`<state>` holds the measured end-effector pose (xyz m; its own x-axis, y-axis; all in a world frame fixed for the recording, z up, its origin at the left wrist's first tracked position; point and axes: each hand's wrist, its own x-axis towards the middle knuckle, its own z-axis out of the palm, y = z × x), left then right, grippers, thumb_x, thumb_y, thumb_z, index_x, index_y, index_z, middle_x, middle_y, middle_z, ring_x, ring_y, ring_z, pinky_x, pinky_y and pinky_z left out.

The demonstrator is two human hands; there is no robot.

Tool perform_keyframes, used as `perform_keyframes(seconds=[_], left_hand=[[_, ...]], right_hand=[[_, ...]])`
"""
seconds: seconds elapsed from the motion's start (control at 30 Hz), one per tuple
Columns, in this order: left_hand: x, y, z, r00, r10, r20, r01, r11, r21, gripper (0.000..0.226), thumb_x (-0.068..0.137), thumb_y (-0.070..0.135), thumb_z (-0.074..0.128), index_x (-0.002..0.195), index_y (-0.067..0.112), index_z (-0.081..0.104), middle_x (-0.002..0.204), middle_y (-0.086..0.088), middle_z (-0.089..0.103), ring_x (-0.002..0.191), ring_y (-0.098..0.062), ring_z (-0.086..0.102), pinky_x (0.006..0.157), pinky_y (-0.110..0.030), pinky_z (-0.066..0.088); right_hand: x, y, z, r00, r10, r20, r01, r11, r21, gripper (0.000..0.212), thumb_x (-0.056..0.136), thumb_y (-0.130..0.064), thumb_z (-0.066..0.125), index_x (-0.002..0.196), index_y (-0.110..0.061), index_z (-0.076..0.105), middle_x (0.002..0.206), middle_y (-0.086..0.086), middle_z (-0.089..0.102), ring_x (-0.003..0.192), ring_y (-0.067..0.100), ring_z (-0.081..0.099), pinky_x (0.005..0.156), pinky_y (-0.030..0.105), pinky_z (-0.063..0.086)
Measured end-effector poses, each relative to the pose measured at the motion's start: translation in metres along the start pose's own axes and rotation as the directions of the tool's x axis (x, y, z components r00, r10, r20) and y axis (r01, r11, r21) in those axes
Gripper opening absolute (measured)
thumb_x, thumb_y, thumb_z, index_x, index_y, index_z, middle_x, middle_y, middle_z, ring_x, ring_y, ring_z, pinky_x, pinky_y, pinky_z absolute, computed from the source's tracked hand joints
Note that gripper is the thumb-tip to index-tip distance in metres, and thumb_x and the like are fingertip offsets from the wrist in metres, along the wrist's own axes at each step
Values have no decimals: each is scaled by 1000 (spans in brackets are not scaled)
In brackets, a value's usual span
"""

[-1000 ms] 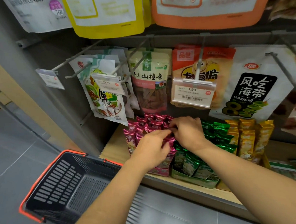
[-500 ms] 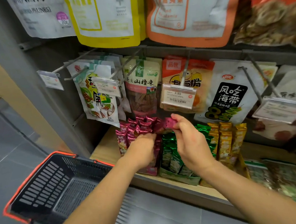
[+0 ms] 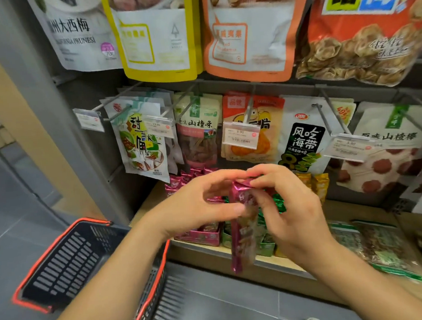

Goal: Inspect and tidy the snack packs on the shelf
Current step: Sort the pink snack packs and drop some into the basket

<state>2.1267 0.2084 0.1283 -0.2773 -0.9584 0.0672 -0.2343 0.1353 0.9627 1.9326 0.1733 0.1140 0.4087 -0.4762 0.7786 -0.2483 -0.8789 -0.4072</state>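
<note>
A long magenta snack pack (image 3: 242, 235) hangs upright in front of the shelf, lifted out of its box. My right hand (image 3: 280, 205) pinches its top edge between thumb and fingers. My left hand (image 3: 198, 205) holds the pack's upper part from the left, fingers curled toward it. Behind my hands stands the magenta display box (image 3: 202, 235) with several like packs, then green packs (image 3: 265, 243) and yellow packs (image 3: 316, 182) on the wooden shelf (image 3: 353, 214).
Snack bags hang on metal pegs (image 3: 251, 104) above the shelf, with price tags (image 3: 240, 135) sticking out toward me. Larger bags (image 3: 156, 36) hang on the top row. A black basket with an orange rim (image 3: 69, 262) hangs at my lower left, over grey floor.
My hands were down in the magenta box; my right hand pulled one pack up and out, and both hands now hold it in front of the shelf. The view tilted upward.
</note>
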Motion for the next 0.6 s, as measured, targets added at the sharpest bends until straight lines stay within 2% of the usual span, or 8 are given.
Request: perform_keyframes(seconds=[0.1, 0.13, 0.2, 0.3, 0.37, 0.47, 0.57, 0.6], left_hand=[[-7, 9, 15, 989, 15, -144, -10, 999, 35, 30, 85, 16, 73, 111, 30, 67, 99, 13, 74, 93, 0, 67, 77, -18, 52], [-8, 8, 17, 982, 5, -189, -5, 1000, 2, 27, 84, 15, 72, 108, 27, 68, 96, 12, 74, 90, -1, 68, 75, -18, 52], [-11, 3, 17, 972, -26, -235, -7, 990, -140, 27, 82, 17, 72, 109, 19, 69, 97, 3, 75, 90, -10, 69, 75, -23, 55], [-13, -1, 19, 971, -56, -232, -41, 918, -394, 30, 85, 20, 67, 114, 14, 70, 100, -10, 73, 89, -20, 69, 74, -30, 56], [-13, 1, 17, 964, -63, -260, -45, 920, -389, 32, 85, 29, 64, 114, 18, 71, 96, -9, 73, 85, -19, 69, 71, -29, 55], [-15, 3, 5, 951, -62, -304, -2, 979, -206, 43, 81, 55, 60, 110, 26, 74, 90, -3, 74, 79, -16, 67, 65, -25, 50], [-19, 3, -6, 967, -49, -249, 2, 983, -185, 37, 84, 54, 65, 108, 27, 75, 88, 1, 75, 76, -5, 68, 61, -13, 48], [-21, 3, -9, 972, -48, -228, 3, 981, -194, 35, 82, 50, 67, 107, 26, 76, 84, -1, 73, 67, -2, 65, 56, -12, 45]], right_hand=[[2, -10, 8, 954, 299, 38, -299, 926, 231, 22, 87, -10, 69, 103, -21, 60, 112, -3, 58, 97, 7, 63, 78, 16, 52], [4, -12, 8, 897, 433, 86, -436, 838, 327, 27, 86, -17, 72, 105, -27, 56, 112, -5, 58, 94, 8, 64, 74, 18, 54], [9, -11, 9, 720, 624, 303, -689, 587, 426, 34, 80, -43, 68, 110, -34, 54, 110, -7, 63, 95, 9, 67, 72, 22, 57], [10, -10, 15, 424, 571, 703, -901, 187, 391, 48, 81, -64, 46, 115, -33, 62, 105, -3, 74, 95, 16, 71, 70, 24, 57], [7, -14, 20, 333, 450, 829, -933, 28, 359, 59, 80, -71, 42, 103, -25, 71, 94, 13, 74, 78, 26, 72, 69, 31, 58], [3, -16, 27, 337, 403, 851, -936, 49, 348, 66, 76, -79, 40, 85, -23, 74, 71, 16, 67, 55, 23, 62, 58, 29, 55], [3, -15, 28, 369, 447, 814, -929, 181, 322, 76, 75, -85, 37, 77, -18, 73, 62, 11, 63, 47, 19, 57, 52, 26, 51], [3, -14, 27, 376, 449, 811, -925, 230, 302, 78, 75, -86, 35, 74, -17, 71, 61, 11, 62, 47, 19, 57, 52, 26, 51]])
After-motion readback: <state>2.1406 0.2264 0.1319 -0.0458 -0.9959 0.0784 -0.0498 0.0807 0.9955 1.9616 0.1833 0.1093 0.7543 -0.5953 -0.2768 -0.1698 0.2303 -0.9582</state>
